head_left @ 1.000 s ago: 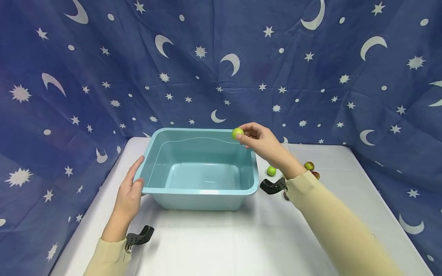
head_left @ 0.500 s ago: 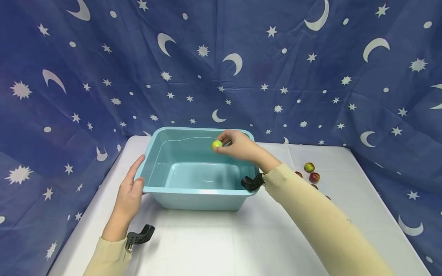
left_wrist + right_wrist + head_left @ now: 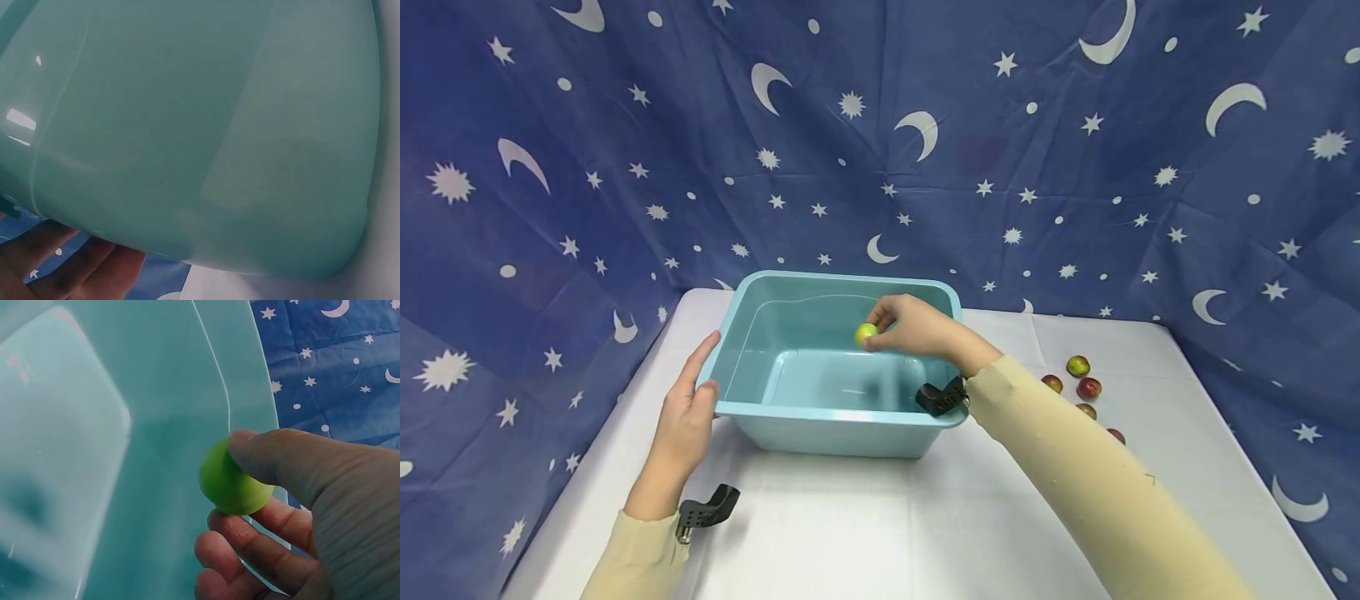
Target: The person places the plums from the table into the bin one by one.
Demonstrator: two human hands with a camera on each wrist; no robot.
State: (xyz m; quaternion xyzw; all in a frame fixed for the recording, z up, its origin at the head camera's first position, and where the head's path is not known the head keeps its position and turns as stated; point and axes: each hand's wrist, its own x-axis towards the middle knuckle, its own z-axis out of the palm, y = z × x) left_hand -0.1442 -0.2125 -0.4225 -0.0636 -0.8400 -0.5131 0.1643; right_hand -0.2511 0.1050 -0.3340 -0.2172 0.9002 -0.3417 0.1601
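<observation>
A light blue plastic basin [image 3: 835, 421] stands on the white table. My right hand [image 3: 913, 327] is over the basin's opening and pinches a small round green fruit [image 3: 865, 335] between thumb and fingertips. In the right wrist view the smooth green fruit [image 3: 232, 481] sits under the thumb, with the basin's inner wall behind it. At the basin's left side, my left hand [image 3: 681, 417] holds the rim, thumb near the front corner. The left wrist view has several fingers [image 3: 94, 265] against the basin's outer wall [image 3: 175, 137]; the thumb is hidden there.
Several red-and-green fruits lie on the table to the right, among them a greenish one [image 3: 1078, 366] and a redder one [image 3: 1088, 388]; the right sleeve [image 3: 1075, 475] partly covers that area. A blue moon-and-star cloth [image 3: 880, 150] hangs behind the white table [image 3: 820, 533].
My right hand has carried the green fruit leftward and down, from the basin's right rim to above its inside. The left hand stays at the rim. The view has shifted slightly.
</observation>
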